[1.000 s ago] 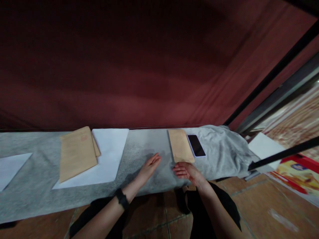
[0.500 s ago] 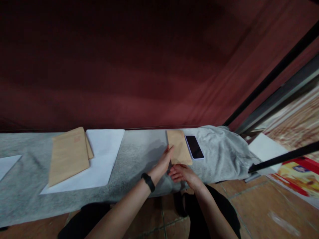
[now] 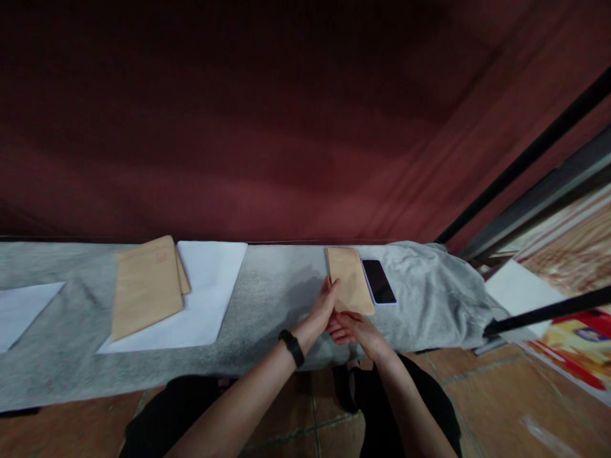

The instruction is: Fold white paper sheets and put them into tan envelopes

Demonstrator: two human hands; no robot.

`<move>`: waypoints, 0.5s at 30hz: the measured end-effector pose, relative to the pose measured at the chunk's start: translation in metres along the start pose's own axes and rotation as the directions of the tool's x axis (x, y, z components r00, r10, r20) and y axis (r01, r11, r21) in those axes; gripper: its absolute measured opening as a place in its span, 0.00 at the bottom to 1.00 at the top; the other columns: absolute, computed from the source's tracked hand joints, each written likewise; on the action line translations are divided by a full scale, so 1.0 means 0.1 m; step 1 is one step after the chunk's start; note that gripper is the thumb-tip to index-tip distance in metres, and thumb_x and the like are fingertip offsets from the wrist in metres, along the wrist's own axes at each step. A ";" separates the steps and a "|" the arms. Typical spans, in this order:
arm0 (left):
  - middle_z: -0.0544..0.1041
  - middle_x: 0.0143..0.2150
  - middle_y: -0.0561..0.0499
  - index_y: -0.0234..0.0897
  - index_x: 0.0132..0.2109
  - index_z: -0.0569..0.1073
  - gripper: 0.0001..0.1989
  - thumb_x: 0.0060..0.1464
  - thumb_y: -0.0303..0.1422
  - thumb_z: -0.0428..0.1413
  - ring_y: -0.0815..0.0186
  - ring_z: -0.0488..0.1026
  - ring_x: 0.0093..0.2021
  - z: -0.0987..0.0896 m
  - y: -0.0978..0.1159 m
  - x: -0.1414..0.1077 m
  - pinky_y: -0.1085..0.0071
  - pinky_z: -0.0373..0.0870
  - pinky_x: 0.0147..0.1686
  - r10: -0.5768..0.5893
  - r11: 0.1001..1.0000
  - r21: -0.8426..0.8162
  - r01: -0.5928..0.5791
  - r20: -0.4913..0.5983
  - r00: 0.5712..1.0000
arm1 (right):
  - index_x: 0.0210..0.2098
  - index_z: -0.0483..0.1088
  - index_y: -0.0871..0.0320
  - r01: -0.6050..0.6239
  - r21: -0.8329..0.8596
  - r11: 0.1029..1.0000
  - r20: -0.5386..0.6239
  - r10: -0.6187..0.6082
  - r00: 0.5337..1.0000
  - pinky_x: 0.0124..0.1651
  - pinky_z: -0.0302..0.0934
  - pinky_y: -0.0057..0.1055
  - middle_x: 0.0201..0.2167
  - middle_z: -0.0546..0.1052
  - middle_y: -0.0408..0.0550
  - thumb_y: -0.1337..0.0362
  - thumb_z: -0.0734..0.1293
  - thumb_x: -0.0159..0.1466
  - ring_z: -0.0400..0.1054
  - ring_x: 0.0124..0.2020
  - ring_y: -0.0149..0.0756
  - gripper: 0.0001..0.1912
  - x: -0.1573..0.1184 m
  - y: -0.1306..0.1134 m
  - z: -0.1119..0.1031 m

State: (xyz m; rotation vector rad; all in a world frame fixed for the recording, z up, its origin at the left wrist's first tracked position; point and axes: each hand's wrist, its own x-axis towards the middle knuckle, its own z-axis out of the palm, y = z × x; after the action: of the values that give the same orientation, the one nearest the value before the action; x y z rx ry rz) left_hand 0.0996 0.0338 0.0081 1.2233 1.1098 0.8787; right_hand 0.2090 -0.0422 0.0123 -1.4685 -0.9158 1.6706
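My left hand [image 3: 323, 306] is at the lower left edge of a small stack of brown envelopes [image 3: 356, 286], its fingers stretched out and its thumb overlapping the paper. At the near edge of that stack is my right hand [image 3: 356, 331], palm turned inward and fingers loosely extended toward the left hand. The fingers of the right hand meet or overlap the left palm in view; I cannot tell whether they touch. A dark-screened phone [image 3: 379, 282] with a pale rim lies just right of the envelopes.
Larger brown envelopes [image 3: 147, 286] lie on white paper [image 3: 214, 280] to the left, with another white sheet [image 3: 26, 312] beyond. Grey cloth [image 3: 272, 286] covers the long surface. A red curtain [image 3: 238, 159] hangs behind; black poles [image 3: 539, 312] stand at right.
The view has turned slightly left, so the things on the cloth appear farther right. My hands have come closer together beside the small envelopes.
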 end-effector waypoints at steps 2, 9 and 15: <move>0.65 0.70 0.39 0.34 0.67 0.64 0.30 0.62 0.44 0.53 0.53 0.60 0.71 -0.21 0.00 -0.06 0.57 0.57 0.69 0.017 0.988 0.151 -0.014 -0.018 1.000 | 0.33 0.77 0.56 0.027 -0.015 1.000 0.009 -0.027 1.000 0.38 0.70 0.35 0.34 0.82 0.50 0.36 0.72 0.53 0.75 0.32 0.38 0.28 -0.02 -0.02 0.04; 0.45 0.77 0.31 0.21 0.72 0.52 0.38 0.60 0.34 0.53 0.49 0.40 0.77 -1.40 0.03 -0.31 0.53 0.44 0.73 0.139 0.680 0.733 -0.004 -0.124 0.983 | 0.37 0.77 0.56 0.057 -0.084 0.995 -0.028 -0.059 0.998 0.35 0.69 0.33 0.39 0.83 0.50 0.41 0.73 0.54 0.74 0.32 0.36 0.25 0.08 0.03 0.22; 0.50 0.75 0.28 0.21 0.73 0.52 0.36 0.64 0.37 0.49 0.42 0.46 0.75 -2.10 0.06 -0.51 0.41 0.53 0.68 0.215 0.247 0.898 0.363 -0.416 0.883 | 0.35 0.76 0.56 0.111 -0.183 0.977 -0.073 -0.126 0.989 0.29 0.67 0.32 0.33 0.81 0.50 0.42 0.70 0.56 0.71 0.27 0.36 0.23 0.22 0.13 0.33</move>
State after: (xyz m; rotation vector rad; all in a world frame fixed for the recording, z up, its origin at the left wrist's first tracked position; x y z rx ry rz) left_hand -0.1163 0.0417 0.0248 1.9925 2.3326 0.2719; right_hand 0.1734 -0.0312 -0.0061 -1.5578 -1.1076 1.4603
